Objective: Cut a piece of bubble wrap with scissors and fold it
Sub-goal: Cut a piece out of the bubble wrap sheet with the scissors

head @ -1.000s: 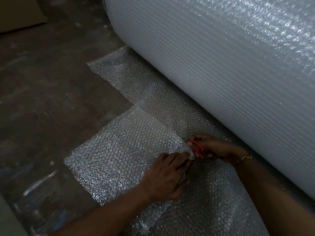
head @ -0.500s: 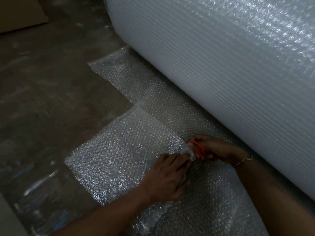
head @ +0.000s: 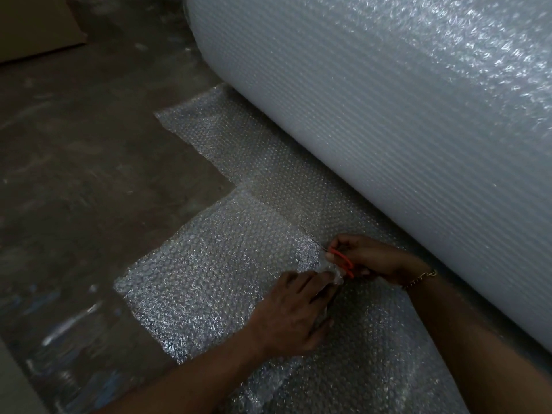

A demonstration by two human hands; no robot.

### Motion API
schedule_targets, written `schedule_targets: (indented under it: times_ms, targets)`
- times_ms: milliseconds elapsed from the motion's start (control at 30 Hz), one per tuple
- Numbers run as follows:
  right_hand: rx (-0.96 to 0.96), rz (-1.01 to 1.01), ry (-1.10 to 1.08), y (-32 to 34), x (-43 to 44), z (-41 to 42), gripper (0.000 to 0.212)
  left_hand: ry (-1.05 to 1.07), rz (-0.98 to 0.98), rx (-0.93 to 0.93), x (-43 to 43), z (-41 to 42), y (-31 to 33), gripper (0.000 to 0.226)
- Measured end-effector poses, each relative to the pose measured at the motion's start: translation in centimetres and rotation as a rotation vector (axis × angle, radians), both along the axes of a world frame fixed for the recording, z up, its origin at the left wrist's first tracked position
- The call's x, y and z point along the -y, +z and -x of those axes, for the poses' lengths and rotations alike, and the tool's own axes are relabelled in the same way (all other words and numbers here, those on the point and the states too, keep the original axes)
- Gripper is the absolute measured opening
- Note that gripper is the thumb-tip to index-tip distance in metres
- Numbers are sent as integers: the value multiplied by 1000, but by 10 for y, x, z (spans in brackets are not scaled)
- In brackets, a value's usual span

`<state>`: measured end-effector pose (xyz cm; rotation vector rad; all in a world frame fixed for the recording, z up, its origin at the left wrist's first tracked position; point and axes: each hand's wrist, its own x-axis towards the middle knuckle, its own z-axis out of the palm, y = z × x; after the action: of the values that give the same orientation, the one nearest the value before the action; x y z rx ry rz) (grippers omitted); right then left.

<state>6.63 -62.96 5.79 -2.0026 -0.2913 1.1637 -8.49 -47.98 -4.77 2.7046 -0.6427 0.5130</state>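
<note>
A sheet of bubble wrap lies unrolled on the floor in front of a huge bubble wrap roll. My right hand grips orange-handled scissors, whose thin blades point up-left into a cut line in the sheet. My left hand lies on the sheet just left of the scissors, and its fingertips pinch a bunched edge of the wrap beside the handles. The scissor blades are mostly hidden among the bubbles.
The dark concrete floor stretches to the left. A flat cardboard piece lies at the top left corner. The roll fills the whole right and top of the view. A narrower strip of wrap runs along the roll's foot.
Both hands stay almost where they were. The scissors have crept slightly further along the cut line.
</note>
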Motion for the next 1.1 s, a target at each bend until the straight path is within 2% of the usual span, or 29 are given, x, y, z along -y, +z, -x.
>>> schedule_targets:
  times_ms: [767,1100]
  targets:
    - [21,-64,-18,-20,-3,-9,18,2,0,9,0,1,3,58]
    - [28,-3,-32,-10,-12,-9,15,-10,1,7,0,0,2,58]
